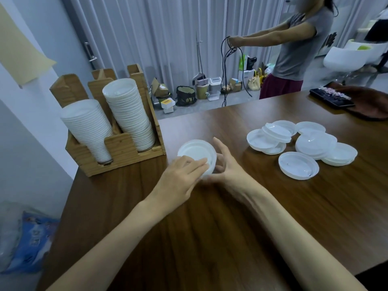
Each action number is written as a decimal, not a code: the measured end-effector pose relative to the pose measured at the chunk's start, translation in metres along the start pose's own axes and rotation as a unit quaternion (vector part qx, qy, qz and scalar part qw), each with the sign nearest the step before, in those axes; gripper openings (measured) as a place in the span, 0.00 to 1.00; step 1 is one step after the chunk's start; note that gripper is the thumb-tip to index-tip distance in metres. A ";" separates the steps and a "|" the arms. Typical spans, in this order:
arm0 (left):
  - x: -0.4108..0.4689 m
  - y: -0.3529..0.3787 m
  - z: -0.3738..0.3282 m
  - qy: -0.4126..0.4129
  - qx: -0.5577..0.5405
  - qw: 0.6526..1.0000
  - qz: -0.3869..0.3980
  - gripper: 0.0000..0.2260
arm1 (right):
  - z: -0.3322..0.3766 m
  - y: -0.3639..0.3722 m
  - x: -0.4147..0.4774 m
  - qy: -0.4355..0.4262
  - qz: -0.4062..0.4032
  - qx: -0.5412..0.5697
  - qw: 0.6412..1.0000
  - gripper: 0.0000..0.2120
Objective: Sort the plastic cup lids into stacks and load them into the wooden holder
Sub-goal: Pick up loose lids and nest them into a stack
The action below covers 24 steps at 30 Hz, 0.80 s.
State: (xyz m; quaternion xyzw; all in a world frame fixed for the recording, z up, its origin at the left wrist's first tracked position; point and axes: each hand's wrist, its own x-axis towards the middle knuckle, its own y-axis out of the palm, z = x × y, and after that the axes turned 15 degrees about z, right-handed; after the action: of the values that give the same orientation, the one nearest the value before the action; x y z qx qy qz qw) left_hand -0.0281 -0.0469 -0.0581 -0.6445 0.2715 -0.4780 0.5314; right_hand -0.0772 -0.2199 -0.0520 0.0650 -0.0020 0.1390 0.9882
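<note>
White lid stack [196, 151]: a short pile of plastic lids that lies on the table between the 2 hands.
Left hand [180, 175]: the fingers are straight and close together; they lie flat on top of the white lid stack, at its near edge.
Right hand [227, 168]: it holds the white lid stack from the side; the index finger points up along the rim and the other fingers curl at the near rim.
Wooden holder [117, 153]: it stands near the left hand, on its left, and does not touch it.
Stored lids [130, 114]: 2 tall leaning columns inside the wooden holder.
Loose lids [304, 143]: an overlapping heap to the right of the right hand, well apart from it.
Table [210, 227]: dark brown wood under both forearms.
Other person [298, 49]: standing far beyond the right hand, behind the table, holding a black cord [225, 66].
</note>
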 end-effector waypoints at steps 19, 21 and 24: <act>-0.095 -0.156 0.109 -0.165 0.166 0.971 -0.049 0.20 | 0.091 0.166 0.132 -0.069 0.066 0.232 0.968 0.28; -0.098 -0.171 0.122 -0.192 0.148 0.968 -0.067 0.20 | 0.097 0.174 0.144 -0.079 0.079 0.230 0.967 0.27; -0.097 -0.185 0.142 -0.252 0.085 0.959 -0.097 0.23 | 0.097 0.178 0.161 -0.095 0.085 0.123 0.984 0.29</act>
State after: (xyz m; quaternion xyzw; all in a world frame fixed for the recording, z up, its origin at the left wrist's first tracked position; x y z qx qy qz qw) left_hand 0.0324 0.1501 0.0883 -0.7195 0.0231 -0.3712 0.5865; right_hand 0.0300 -0.0190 0.0707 0.1983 -0.0841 0.2150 0.9526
